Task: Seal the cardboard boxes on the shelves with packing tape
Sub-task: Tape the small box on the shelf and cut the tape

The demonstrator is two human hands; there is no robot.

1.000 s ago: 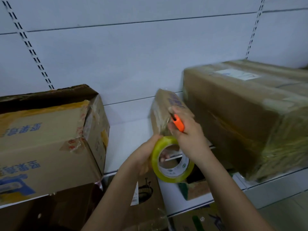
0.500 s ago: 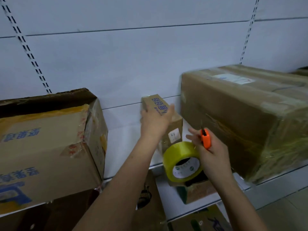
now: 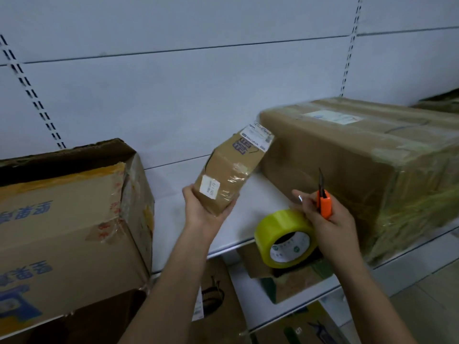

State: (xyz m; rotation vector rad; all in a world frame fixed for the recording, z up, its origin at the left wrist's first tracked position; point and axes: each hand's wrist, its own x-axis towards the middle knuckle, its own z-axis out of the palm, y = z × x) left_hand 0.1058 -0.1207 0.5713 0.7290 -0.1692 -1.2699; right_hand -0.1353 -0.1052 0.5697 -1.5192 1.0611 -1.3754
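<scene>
Holding the small box [image 3: 229, 176] tilted above the shelf [image 3: 173, 194], the left hand [image 3: 206, 212] is cupping its lower end w/ fingers wrapped; right hand [image 3: 325, 217] is gripping tape roll [image 3: 285, 238] & orange cutter [image 3: 324, 201], blade up, just right of that grip.

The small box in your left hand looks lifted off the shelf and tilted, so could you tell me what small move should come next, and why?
Probably set the small box back down on the shelf. The left hand holds it tilted in the air, while the right hand is full with the tape roll and orange cutter, so neither hand is free to pull tape.
</scene>
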